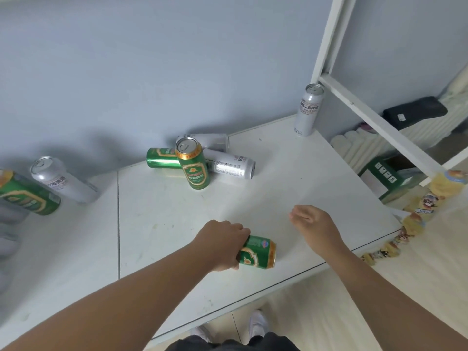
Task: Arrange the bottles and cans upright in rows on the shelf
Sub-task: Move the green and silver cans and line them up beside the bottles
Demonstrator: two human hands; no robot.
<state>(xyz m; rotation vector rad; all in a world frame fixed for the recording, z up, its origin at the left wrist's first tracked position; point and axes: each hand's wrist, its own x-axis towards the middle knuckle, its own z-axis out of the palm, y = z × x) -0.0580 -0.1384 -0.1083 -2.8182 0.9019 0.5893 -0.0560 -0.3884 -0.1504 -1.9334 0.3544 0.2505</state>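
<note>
My left hand (222,243) grips a green can (259,252) lying on its side near the front edge of the white shelf (291,198). My right hand (316,224) hovers to the right of it with loosely curled fingers, holding nothing. Further back a green can (193,163) stands upright in front of a lying green can (159,158) and two lying silver cans (228,164) (210,140). A silver can (308,110) stands upright at the back right corner. At the far left a silver can (63,179) and a green can (25,193) stand side by side.
A white frame post and crossbar (367,115) rise at the shelf's right end. Beyond it lie a black object (415,111), a radiator and a green box (385,173). A string of colourful snack packets (417,211) hangs by the right edge. My shoes (257,323) show below the front edge.
</note>
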